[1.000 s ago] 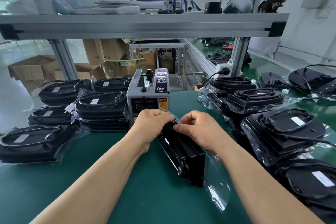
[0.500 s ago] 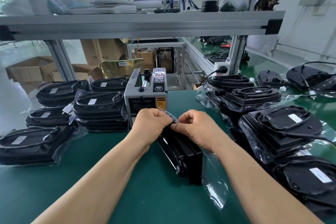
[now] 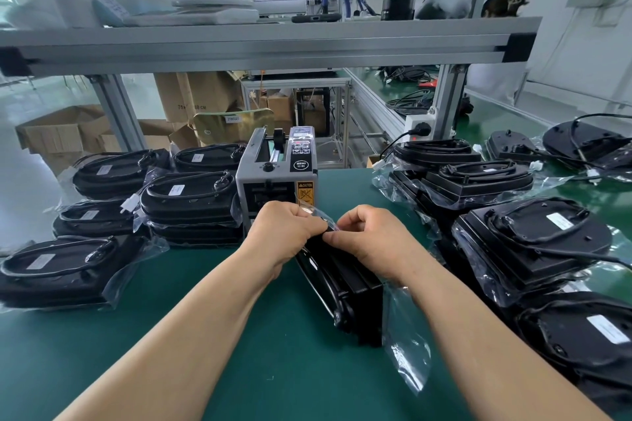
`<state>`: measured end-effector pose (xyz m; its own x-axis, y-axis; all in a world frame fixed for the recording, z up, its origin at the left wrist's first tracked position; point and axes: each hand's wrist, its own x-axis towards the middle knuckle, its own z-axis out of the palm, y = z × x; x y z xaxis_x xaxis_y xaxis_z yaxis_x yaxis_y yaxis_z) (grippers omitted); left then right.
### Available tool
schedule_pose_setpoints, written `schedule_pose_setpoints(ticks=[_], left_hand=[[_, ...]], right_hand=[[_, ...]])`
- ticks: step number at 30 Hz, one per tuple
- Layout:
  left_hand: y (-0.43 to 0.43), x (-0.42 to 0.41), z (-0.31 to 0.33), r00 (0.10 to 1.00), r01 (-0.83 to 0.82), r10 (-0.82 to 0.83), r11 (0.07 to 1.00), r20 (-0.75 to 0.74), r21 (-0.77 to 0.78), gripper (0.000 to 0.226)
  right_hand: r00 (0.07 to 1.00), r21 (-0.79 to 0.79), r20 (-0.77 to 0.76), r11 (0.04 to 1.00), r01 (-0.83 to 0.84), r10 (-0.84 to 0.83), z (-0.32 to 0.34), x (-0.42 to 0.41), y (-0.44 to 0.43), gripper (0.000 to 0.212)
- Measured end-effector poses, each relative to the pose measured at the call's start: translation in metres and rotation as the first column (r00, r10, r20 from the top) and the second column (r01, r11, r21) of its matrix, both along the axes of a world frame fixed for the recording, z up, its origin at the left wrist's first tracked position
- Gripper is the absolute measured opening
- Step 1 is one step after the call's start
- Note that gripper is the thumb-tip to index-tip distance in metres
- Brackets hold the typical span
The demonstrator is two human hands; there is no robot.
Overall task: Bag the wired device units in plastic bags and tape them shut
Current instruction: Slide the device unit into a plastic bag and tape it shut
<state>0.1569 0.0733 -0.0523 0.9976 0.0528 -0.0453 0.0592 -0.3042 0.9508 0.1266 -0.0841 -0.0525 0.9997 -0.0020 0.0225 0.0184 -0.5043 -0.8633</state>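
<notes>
Grip: both hands are closing narrowly on the mouth of the plastic bag [image 3: 407, 349]. The left hand [image 3: 284, 232] is curling its fingers round the gathered film, and the right hand [image 3: 372, 243] is pinching the same film from the other side, with the knuckles almost meeting.
Held thing: the black wired device unit [image 3: 345, 287] is sitting inside the bag, with the hands pressing the film against its far end.
Unit's place: it is standing on its edge on the green table [image 3: 205, 335], just in front of the tape dispenser [image 3: 277, 181], and loose film is trailing off at its near end.
Step in hand: judging by the pinch, the person is folding the bag's open end flat against the unit, ready for sealing.
Tape: I cannot tell whether a strip is already lying under the fingers, since the clear film there is hiding it.
Next move: one hand is likely needing to pin the fold while the other is reaching to the dispenser for a strip, because letting go with both could let the fold spring open.
Left stack [image 3: 188, 198]: bagged units are lying flat here.
Right stack [image 3: 533, 243]: more units are lying here, also in film.
</notes>
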Motion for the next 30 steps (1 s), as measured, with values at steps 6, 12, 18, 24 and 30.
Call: schedule_pose_setpoints(ticks=[6, 12, 18, 24, 30], left_hand=[[0.005, 0.0, -0.001, 0.983, 0.001, -0.036, 0.982, -0.181, -0.188, 0.02], [-0.001, 0.004, 0.0, 0.979, -0.031, -0.019, 0.97, -0.202, -0.24, 0.02], [0.005, 0.011, -0.005, 0.967, -0.078, 0.01, 0.963, -0.256, -0.257, 0.025], [0.003, 0.01, -0.013, 0.978, -0.065, 0.004, 0.955, -0.206, -0.289, 0.016], [-0.001, 0.0, -0.015, 0.986, -0.019, -0.025, 0.966, -0.166, -0.259, 0.033]], right_hand=[[1.0, 0.022, -0.011, 1.0, 0.0, 0.0, -0.002, 0.002, 0.002, 0.032], [1.0, -0.01, 0.011, 1.0, 0.004, -0.004, -0.004, 0.005, 0.002, 0.032], [1.0, 0.013, 0.002, 1.0, -0.007, 0.007, -0.007, 0.007, 0.002, 0.029], [1.0, 0.028, 0.003, 1.0, -0.001, 0.001, -0.006, 0.003, 0.001, 0.03], [1.0, 0.009, 0.013, 1.0, 0.016, -0.017, -0.009, 0.004, 0.003, 0.028]])
